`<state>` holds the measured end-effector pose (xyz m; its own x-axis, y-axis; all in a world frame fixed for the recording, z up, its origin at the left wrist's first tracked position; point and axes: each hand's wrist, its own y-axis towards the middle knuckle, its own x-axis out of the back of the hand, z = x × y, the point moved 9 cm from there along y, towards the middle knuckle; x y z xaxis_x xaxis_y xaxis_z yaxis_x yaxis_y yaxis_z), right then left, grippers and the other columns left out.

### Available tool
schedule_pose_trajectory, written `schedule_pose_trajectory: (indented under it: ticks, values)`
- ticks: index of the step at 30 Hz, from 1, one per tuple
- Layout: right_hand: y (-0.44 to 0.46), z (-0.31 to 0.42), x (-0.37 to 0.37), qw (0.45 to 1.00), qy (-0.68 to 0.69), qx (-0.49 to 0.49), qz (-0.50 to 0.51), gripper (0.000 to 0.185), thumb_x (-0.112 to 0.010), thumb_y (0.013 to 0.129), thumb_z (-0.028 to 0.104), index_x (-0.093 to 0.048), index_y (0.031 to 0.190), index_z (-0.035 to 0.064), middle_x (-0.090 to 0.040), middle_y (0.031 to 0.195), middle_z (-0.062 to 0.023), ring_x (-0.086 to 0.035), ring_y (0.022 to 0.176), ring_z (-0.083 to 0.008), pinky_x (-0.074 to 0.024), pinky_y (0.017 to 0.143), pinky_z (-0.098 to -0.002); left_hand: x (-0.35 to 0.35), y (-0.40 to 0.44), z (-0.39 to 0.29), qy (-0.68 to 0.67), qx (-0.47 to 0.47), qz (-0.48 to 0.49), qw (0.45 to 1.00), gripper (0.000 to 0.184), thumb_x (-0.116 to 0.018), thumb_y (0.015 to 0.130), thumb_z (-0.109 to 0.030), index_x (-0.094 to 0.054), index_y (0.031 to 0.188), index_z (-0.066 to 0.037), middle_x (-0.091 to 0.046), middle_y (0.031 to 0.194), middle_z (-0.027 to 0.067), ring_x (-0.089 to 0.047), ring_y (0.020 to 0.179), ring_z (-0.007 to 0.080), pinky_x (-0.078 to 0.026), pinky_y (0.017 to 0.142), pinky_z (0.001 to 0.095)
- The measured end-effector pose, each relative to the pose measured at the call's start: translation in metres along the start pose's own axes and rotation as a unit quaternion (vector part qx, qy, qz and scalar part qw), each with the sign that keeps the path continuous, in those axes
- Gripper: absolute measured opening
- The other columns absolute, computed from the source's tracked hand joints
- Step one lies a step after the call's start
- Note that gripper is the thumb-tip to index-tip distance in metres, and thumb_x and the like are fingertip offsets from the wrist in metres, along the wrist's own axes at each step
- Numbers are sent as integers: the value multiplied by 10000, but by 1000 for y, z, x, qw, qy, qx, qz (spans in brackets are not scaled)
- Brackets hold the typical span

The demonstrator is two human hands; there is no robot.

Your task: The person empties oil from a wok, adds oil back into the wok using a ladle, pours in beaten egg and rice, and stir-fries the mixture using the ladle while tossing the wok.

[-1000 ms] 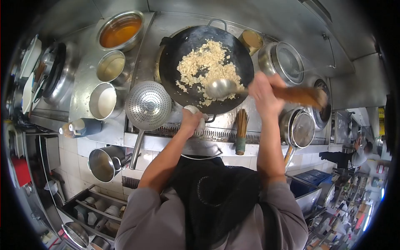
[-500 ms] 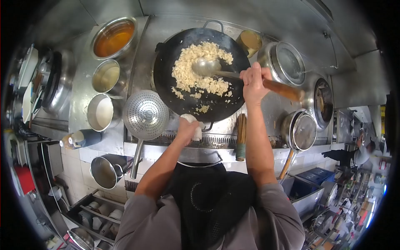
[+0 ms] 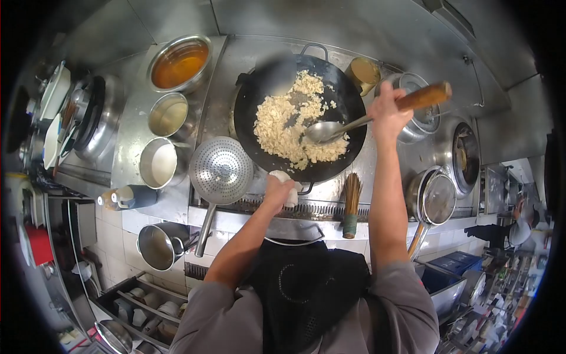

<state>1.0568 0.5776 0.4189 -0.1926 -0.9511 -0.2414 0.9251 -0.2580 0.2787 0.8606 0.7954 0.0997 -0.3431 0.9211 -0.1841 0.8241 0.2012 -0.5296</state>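
A black wok (image 3: 246, 109) sits on the stove, holding pale yellow, crumbly food (image 3: 276, 121) that could be rice or egg. My right hand (image 3: 390, 112) is closed around the wooden handle of a metal ladle (image 3: 323, 132), whose bowl rests in the food on the wok's right side. Below, my left hand (image 3: 278, 192) grips a folded white cloth (image 3: 292, 198) against the wok's near rim, beside its loop handle. A grey blur covers part of the wok's far left side.
Left of the wok are a perforated strainer (image 3: 221, 171), a bowl of orange liquid (image 3: 180, 64) and two pots. A bamboo brush (image 3: 352, 197) lies near the front edge. Lidded pots and a wooden-handled strainer (image 3: 439, 199) stand right. Another person (image 3: 519, 231) is far right.
The ladle has moved from the middle of the food toward the wok's near right side. The food has shifted nearer and a gap shows in it. My left hand keeps the cloth.
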Motion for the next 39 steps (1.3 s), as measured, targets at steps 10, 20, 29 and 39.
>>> schedule_pose_trajectory:
  ticks: [10, 20, 29, 39]
  values:
    - [-38, -33, -42, 987, 129, 36, 89, 365, -662, 992, 105, -405, 733, 93, -421, 546, 13, -366, 426, -82, -373, 415, -312, -2, -4, -7, -13, -15, 0, 1000, 398, -609, 830, 47, -449, 1193, 82, -605, 1060, 148, -645, 879, 230, -559, 678, 352]
    - [-101, -17, -82, 960, -116, 101, 235, 379, -698, 977, 142, -449, 698, 82, -481, 592, 25, -441, 547, -57, -354, 479, -263, -4, -5, 1, -18, -13, 9, 1000, 373, -654, 843, 11, -469, 1159, 80, -623, 1007, 153, -650, 835, 222, -549, 658, 354]
    - [-88, 45, -89, 971, -67, 75, 219, 382, -718, 963, 122, -471, 675, 84, -524, 591, 21, -485, 541, -66, -391, 480, -280, 0, 21, 26, 13, 0, -5, 1000, 337, -624, 887, 38, -428, 1160, 68, -620, 1070, 190, -676, 827, 238, -572, 616, 368]
    - [-101, 34, -66, 976, -39, 12, 213, 396, -731, 969, 165, -489, 663, 91, -523, 593, 44, -462, 522, -52, -356, 478, -241, -6, 13, 15, 1, -9, 15, 1000, 438, -658, 875, -17, -405, 1216, 89, -618, 1048, 182, -659, 841, 224, -557, 638, 364]
